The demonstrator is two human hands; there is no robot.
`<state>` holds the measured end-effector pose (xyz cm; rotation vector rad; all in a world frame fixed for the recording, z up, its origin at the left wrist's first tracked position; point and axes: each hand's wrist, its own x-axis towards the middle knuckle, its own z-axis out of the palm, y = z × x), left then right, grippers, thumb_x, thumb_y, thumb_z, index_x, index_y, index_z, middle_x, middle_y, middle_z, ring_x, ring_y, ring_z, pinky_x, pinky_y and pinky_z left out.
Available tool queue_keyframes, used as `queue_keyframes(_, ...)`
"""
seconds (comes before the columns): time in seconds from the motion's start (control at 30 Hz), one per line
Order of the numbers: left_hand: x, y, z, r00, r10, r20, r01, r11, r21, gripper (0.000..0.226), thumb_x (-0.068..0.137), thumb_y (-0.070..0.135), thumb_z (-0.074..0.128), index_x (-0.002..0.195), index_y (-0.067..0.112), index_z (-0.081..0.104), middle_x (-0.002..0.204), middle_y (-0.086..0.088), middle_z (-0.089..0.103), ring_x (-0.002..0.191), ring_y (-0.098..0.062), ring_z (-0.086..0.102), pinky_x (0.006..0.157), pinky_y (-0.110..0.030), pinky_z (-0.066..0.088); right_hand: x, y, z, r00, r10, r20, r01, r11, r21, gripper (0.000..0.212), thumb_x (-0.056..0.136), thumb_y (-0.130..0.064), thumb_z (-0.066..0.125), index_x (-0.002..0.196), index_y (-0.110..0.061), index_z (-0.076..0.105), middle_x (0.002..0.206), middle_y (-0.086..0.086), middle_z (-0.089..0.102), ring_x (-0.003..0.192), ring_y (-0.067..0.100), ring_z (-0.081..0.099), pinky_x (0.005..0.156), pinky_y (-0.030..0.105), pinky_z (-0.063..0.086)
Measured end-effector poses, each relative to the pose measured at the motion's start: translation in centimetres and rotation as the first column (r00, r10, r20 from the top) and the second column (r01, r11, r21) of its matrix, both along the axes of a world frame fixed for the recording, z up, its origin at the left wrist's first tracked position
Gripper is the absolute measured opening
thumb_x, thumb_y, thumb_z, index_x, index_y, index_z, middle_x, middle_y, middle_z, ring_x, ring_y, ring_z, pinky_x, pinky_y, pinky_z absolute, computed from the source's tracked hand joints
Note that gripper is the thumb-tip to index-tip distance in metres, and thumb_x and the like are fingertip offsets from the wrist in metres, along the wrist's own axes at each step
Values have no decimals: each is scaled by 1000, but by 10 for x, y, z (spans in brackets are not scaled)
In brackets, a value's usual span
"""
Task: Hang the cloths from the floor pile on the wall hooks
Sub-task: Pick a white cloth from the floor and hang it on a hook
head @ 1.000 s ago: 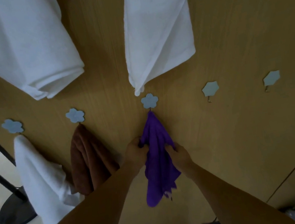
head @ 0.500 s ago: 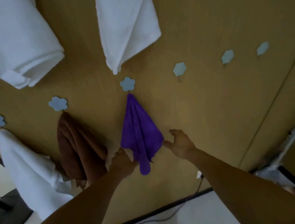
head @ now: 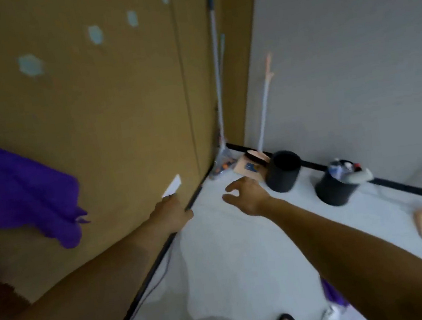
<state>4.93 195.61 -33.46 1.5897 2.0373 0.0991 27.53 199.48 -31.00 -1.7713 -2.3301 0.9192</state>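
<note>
A purple cloth (head: pixel 22 188) hangs on the wall (head: pixel 119 118) at far left. The right hand (head: pixel 246 195) reaches over the floor (head: pixel 230 263), fingers spread and empty. The left hand (head: pixel 171 212) is by the wall, its grip too blurred to tell.

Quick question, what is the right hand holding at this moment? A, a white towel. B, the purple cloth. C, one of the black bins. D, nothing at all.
D: the right hand has its fingers spread over the floor with nothing in them, and the purple cloth hangs on the wall far to its left.
</note>
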Motion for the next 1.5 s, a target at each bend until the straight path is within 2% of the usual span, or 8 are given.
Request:
queue_keyframes(0.2, 191, 41, -19, 921, -389, 19, 387, 911, -144, 81, 89, 48, 55, 151, 12, 17, 152, -14, 27, 136, -31, 32, 108, -42, 35, 217, -37, -26, 894, -435, 110, 443, 894, -62, 39, 93, -49, 51, 120, -24, 66, 132, 12, 57, 117, 32, 53, 100, 37, 45)
queue_keyframes(0.43, 393, 51, -45, 757, -653, -12, 635, 740, -223, 78, 89, 45, 54, 151, 16, 16, 154, -11, 25, 137, -31, 30, 107, -41, 35, 402, -104, -65, 666, -730, 156, 746, 647, -159, 37, 94, -38, 49, 117, -15, 67, 127, 10, 63, 116, 31, 56, 97, 33, 44)
queue_keyframes(0.67, 513, 26, -102, 572, -818, 54, 790, 532, -304, 72, 87, 45, 55, 147, 17, 27, 148, -11, 34, 134, -31, 35, 104, -38, 35, 469, -172, -125, 456, -883, 113, 864, 409, -292, 38, 92, -43, 53, 118, -18, 66, 123, 6, 65, 109, 26, 61, 90, 33, 49)
queue_keyframes(0.87, 565, 0, -240, 453, -883, 127, 843, 377, -384, 59, 90, 43, 51, 141, 18, 36, 141, -9, 43, 128, -28, 42, 101, -35, 37, 475, -209, -257, 308, -938, 160, 892, 225, -392, 41, 93, -40, 54, 128, -21, 59, 127, 7, 61, 113, 23, 59, 96, 32, 47)
queue_keyframes(1.0, 575, -12, -376, 437, -888, 140, 808, 320, -495, 55, 88, 42, 54, 135, 16, 42, 134, -8, 49, 120, -26, 48, 95, -36, 42, 461, -217, -391, 303, -928, 216, 854, 164, -494, 47, 94, -42, 52, 137, -23, 50, 133, 5, 54, 119, 22, 54, 100, 33, 45)
queue_keyframes(1.23, 560, -7, -598, 496, -858, 135, 754, 348, -557, 61, 89, 43, 50, 143, 19, 35, 143, -6, 42, 127, -25, 44, 100, -38, 40, 436, -197, -632, 426, -878, 219, 790, 242, -564, 54, 95, -30, 52, 146, -21, 38, 150, 3, 33, 125, 26, 47, 102, 35, 41)
queue_keyframes(1.43, 538, -6, -705, 501, -854, 140, 736, 336, -587, 63, 87, 44, 51, 143, 19, 36, 141, -6, 44, 125, -25, 46, 100, -38, 42, 417, -179, -759, 541, -801, 256, 745, 315, -589, 71, 90, -12, 52, 151, -28, 20, 157, 1, 9, 115, 32, 55, 91, 39, 50)
queue_keyframes(1.5, 533, -6, -718, 515, -843, 153, 731, 340, -591, 63, 88, 44, 51, 143, 18, 36, 141, -6, 45, 124, -24, 46, 100, -37, 42, 416, -177, -777, 578, -765, 284, 739, 344, -579, 74, 88, -8, 51, 151, -29, 19, 152, 6, 18, 109, 34, 58, 86, 40, 51)
